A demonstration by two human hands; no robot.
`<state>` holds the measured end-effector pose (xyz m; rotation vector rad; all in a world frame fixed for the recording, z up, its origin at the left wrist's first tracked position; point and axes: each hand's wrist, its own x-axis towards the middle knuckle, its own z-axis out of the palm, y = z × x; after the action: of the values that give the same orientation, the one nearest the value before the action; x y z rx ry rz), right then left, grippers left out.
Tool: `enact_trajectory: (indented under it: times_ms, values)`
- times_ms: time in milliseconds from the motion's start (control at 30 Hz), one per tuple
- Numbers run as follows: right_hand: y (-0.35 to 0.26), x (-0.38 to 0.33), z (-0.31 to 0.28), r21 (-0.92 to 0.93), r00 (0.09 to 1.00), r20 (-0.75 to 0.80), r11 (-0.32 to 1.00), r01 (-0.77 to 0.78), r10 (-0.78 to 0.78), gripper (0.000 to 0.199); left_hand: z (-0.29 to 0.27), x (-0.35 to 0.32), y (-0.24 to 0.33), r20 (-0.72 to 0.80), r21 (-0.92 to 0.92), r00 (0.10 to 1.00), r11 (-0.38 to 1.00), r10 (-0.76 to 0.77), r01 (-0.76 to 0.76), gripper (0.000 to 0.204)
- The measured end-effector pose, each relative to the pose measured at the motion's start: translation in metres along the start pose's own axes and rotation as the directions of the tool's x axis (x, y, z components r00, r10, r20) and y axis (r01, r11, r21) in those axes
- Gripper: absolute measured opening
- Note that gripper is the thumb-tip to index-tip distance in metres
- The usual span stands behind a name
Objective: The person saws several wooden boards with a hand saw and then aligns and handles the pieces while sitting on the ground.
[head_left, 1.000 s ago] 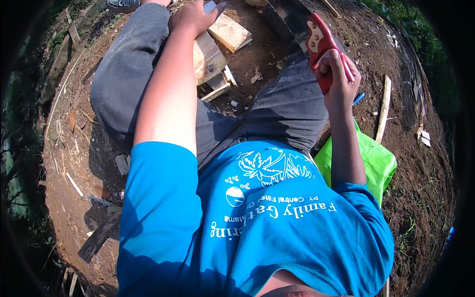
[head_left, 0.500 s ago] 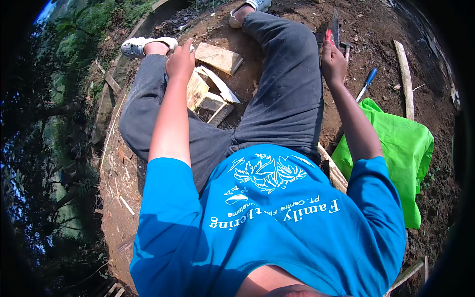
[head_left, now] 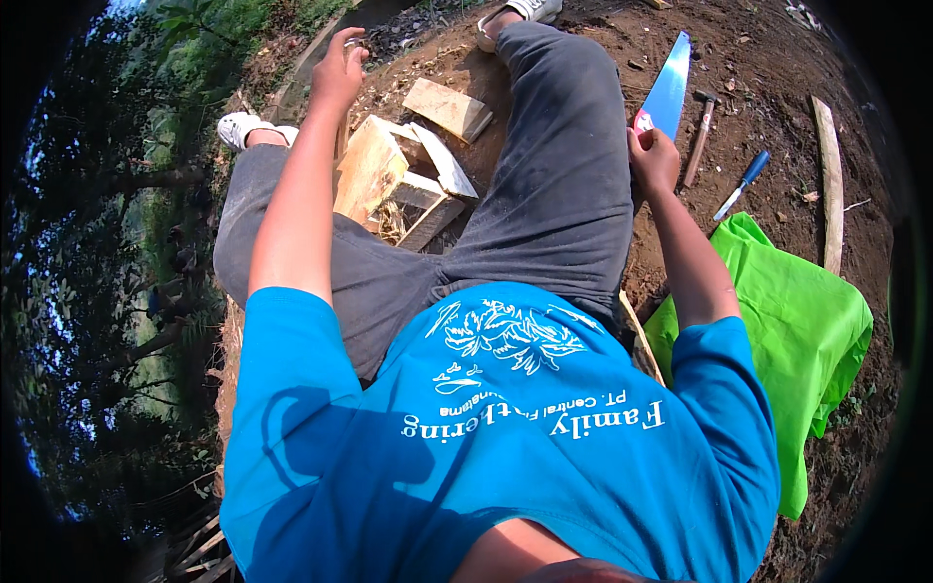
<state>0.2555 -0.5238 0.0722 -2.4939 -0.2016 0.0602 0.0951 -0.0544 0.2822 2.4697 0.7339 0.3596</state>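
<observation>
My right hand (head_left: 654,161) is closed round the red handle of a handsaw (head_left: 669,85), beside my right knee. The saw's broad blade points away from me and shines blue. Out past my left knee, my left hand (head_left: 336,80) is raised with curled fingers. A small pale thing shows at its fingertips, too small to name. Between my legs a small wooden box (head_left: 374,170) lies on the soil, with open gaps and dry straw-like bits at its near end. Just beyond it rests a short wooden board (head_left: 447,109).
To the right of the saw lie a hammer (head_left: 700,141) and a blue-handled tool with a flat metal blade (head_left: 743,183). A bright green cloth or bag (head_left: 777,321) spreads by my right elbow. A long wood strip (head_left: 828,185) lies further right. Greenery (head_left: 126,194) borders the left.
My left hand has moved up and left, away from the box. The saw has tilted so its blade shows broadside, and my right hand has come slightly nearer. The view has shifted a little.
</observation>
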Motion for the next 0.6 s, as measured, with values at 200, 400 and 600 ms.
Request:
enact_trajectory:
  times_ms: [200,400,600]
  values:
    - [-0.115,0.032,-0.052,0.825,0.973,-0.153,0.564,0.031,0.171,0.033,-0.036,0.019,0.036,-0.112,-0.632,0.987,0.759,0.113,-0.158,0.047]
    - [-0.280,-0.050,-0.077,0.835,0.754,0.143,0.488,0.256,-0.641,0.066,-0.038,-0.049,0.103,-0.008,-0.942,0.949,0.317,0.314,-0.112,0.041]
    - [-0.330,-0.095,-0.037,0.912,0.526,0.400,0.386,-0.141,-0.751,0.047,-0.055,-0.106,0.096,-0.102,-0.899,0.919,0.360,0.381,-0.249,0.038]
